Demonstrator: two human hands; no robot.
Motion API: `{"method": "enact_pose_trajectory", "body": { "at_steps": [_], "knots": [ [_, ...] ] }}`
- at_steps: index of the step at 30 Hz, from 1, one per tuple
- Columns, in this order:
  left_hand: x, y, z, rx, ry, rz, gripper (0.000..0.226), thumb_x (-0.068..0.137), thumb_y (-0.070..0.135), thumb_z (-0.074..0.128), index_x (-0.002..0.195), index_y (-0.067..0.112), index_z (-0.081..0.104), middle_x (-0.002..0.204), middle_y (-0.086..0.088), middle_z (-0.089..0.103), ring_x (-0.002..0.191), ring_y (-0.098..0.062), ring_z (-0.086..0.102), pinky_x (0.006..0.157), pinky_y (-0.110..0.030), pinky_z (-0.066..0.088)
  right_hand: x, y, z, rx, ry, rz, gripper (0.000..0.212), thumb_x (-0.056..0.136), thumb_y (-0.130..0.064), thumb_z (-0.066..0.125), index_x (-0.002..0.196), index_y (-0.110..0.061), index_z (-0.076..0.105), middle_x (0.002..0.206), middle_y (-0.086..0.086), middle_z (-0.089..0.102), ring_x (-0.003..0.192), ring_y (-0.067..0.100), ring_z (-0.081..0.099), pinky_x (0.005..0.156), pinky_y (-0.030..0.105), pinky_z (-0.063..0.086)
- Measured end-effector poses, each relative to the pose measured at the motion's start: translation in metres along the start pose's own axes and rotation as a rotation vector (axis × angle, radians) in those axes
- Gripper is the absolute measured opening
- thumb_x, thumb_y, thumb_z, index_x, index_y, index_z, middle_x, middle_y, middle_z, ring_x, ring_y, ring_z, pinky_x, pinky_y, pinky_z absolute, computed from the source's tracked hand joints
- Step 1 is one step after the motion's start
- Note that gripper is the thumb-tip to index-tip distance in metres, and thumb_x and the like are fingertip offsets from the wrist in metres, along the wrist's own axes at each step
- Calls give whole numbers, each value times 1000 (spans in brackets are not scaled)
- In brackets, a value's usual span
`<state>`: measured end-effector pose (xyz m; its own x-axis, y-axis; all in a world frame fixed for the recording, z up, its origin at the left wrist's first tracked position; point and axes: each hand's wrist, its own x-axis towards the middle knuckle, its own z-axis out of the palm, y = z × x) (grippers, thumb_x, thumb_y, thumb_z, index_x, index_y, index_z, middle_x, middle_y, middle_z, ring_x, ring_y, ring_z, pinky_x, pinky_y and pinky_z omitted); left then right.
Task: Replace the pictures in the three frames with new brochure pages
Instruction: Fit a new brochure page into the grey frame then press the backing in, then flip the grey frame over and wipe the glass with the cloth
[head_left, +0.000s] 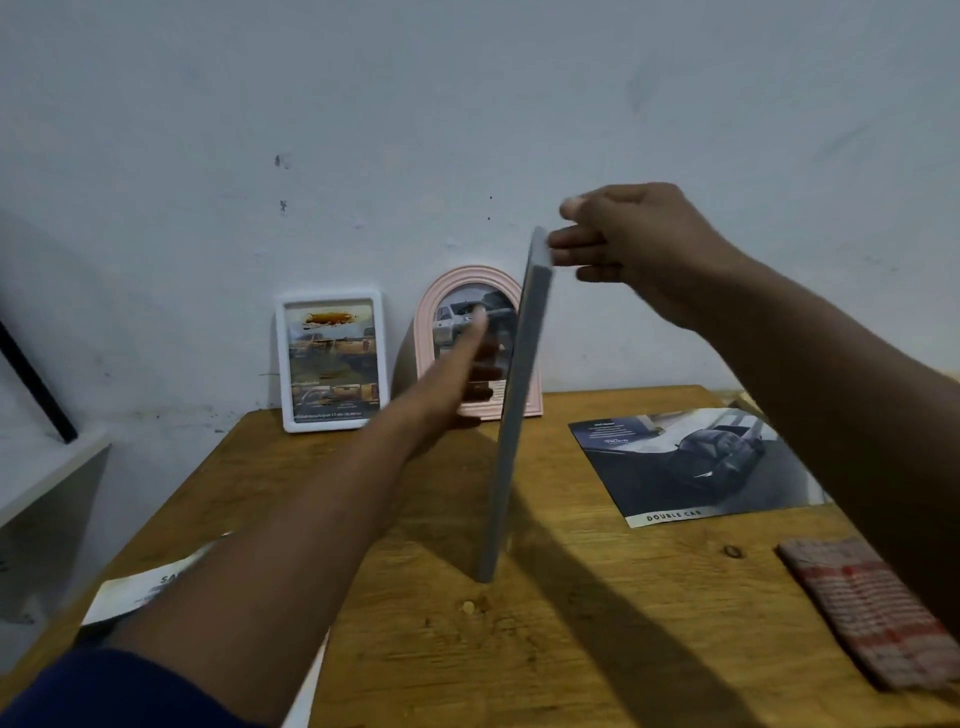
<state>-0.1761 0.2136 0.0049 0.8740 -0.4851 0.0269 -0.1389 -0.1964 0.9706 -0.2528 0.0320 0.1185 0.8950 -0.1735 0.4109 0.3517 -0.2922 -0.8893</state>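
Observation:
A grey frame (511, 410) stands on edge in the middle of the wooden table (597, 613), seen edge-on. My right hand (634, 249) pinches its top corner. My left hand (457, 364) lies flat against its left face, fingers stretched out. Behind, a white rectangular frame (332, 358) and a pink arched frame (462, 332) lean on the wall, each with a truck picture inside. A dark brochure page (696, 462) marked "DOUBLE CAB" lies flat at the right.
A red-and-white patterned cloth (872, 608) lies at the table's right front. Another printed sheet (140, 592) hangs over the left edge under my left forearm. A white shelf (47, 467) with a black rod stands at the left.

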Motion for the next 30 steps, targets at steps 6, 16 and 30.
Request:
{"method": "enact_pose_trajectory", "body": {
  "at_steps": [6, 16, 30],
  "knots": [
    [-24, 68, -74, -145, 49, 20, 90, 78, 84, 53, 146, 26, 44, 136, -13, 57, 121, -36, 60, 92, -53, 56, -6, 13, 48, -54, -141, -27, 33, 102, -37, 50, 127, -18, 58, 113, 4, 70, 102, 13, 69, 93, 41, 53],
    [-57, 15, -121, -285, 254, -128, 40, 96, 16, 56, 135, 24, 62, 125, -17, 58, 91, -27, 64, 72, -37, 62, -73, 158, 64, -406, -139, 381, 46, 99, -45, 52, 136, -18, 46, 123, 6, 58, 99, 16, 61, 76, 34, 54],
    [-73, -133, -65, 599, 227, -275, 69, 96, 64, 48, 151, 23, 40, 150, -7, 49, 132, -27, 49, 104, -46, 44, -112, 212, 46, -841, -157, 222, 57, 98, -38, 53, 145, -14, 32, 140, 18, 50, 127, 35, 48, 100, 46, 45]
  ]
}}
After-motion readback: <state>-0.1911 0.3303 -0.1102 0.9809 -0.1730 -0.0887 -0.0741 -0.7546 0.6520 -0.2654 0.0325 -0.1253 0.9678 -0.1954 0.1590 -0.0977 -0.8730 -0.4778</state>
